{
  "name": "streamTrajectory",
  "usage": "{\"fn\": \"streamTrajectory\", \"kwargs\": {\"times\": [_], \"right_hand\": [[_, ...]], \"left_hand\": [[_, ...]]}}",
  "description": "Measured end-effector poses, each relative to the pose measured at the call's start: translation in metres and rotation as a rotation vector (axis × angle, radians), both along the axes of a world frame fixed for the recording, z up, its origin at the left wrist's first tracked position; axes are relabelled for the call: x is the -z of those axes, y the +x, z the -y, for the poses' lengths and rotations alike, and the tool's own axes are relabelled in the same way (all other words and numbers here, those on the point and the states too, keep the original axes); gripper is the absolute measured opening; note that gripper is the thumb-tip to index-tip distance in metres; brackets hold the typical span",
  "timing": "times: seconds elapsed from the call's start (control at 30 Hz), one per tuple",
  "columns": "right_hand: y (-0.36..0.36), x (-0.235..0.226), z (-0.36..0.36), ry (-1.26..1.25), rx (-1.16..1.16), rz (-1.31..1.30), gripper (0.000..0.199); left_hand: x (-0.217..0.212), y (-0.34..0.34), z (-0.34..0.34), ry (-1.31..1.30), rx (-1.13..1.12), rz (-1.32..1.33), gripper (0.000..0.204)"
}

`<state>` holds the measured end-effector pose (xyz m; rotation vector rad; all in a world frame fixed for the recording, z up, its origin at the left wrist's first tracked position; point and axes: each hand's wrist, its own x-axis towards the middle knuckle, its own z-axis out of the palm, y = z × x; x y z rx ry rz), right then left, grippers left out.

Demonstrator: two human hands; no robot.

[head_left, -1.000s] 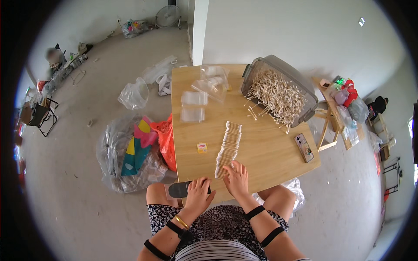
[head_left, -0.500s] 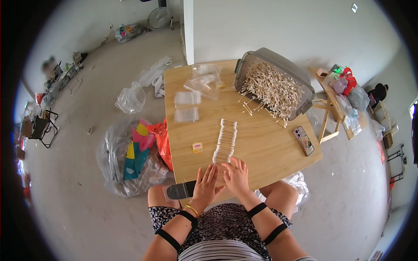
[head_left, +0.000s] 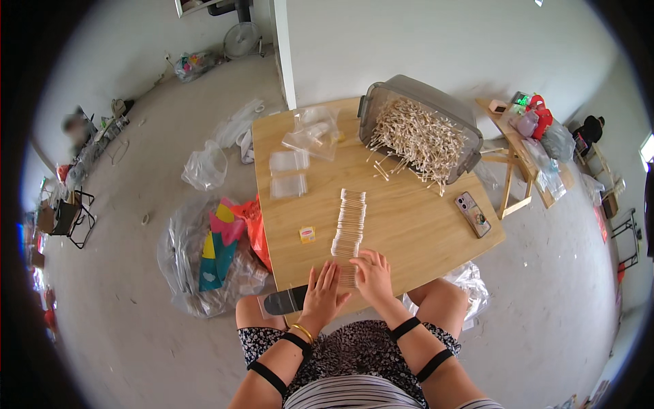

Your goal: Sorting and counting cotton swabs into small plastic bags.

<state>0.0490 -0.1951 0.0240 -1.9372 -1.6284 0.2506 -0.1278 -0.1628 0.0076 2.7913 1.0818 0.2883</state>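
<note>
Currently, at lower centre, the flat left hand (head_left: 323, 294) and right hand (head_left: 375, 276) (loosely curved, fingers parted) flank the swab row (head_left: 349, 228); uneven pressure could skew it.

The row of cotton swabs (head_left: 349, 221) is displaying white tips and beige sticks. The tabletop (head_left: 409, 225) is showing light-brown wood grain. The bin (head_left: 436, 94) is appearing translucent grey. The small packet (head_left: 307, 234) is combining yellow, white and pink. The skirt (head_left: 357, 351) is presenting white florals on black. The shirt (head_left: 354, 393) is showing dark stripes on white.
</note>
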Motion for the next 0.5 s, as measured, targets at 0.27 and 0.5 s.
{"fn": "streamTrajectory", "kwargs": {"times": [0.27,0.5], "right_hand": [[-0.003,0.007,0.041,-0.081,-0.109,0.031,0.072],[-0.018,0.011,0.044,-0.172,-0.111,0.217,0.09]], "left_hand": [[0.001,-0.009,0.003,-0.035,0.03,-0.041,0.078],[-0.008,-0.015,0.001,-0.112,0.026,-0.03,0.085]]}}
